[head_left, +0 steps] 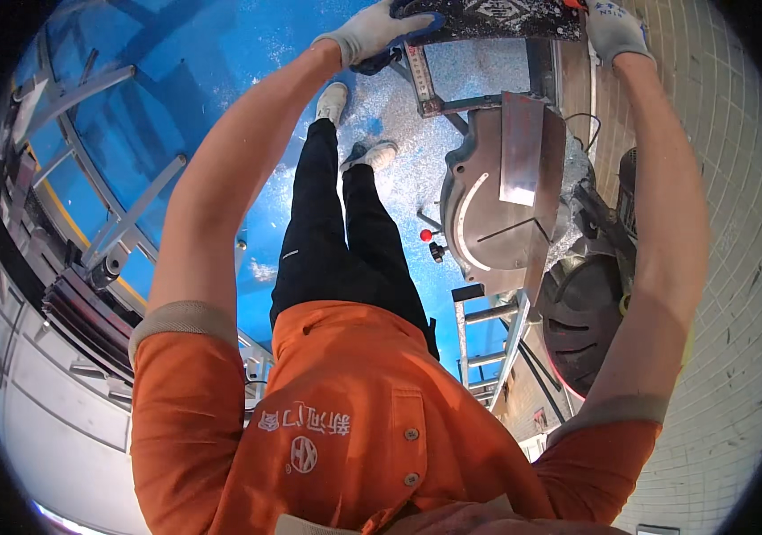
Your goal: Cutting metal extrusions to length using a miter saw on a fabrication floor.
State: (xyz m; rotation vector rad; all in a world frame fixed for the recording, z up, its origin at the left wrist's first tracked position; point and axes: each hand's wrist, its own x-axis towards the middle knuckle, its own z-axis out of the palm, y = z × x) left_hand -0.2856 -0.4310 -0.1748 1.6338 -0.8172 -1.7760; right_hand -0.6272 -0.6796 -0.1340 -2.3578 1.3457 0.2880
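My left hand [374, 32], in a white work glove with a dark blue palm, is at the upper edge of the view. Its fingers close on the left end of a dark panel [497, 20] with white markings and pale dust on it. At the panel's right end is my right hand [617, 30], gloved the same way. Its fingertips are hidden or cut off by the edge, beside a small orange piece [572, 4]. Below the panel stands a mitre saw with a round grey table [486, 223]. A flat silver metal piece [521, 152] lies across that table.
A dark slotted disc-shaped housing [581, 312] sits under my right forearm. Close to my legs, a red knob [425, 235] sticks out of the saw. Metal frames [86, 102] stand left on the blue floor [247, 45], which is strewn with pale shavings. Pale tiling [729, 178] lies right.
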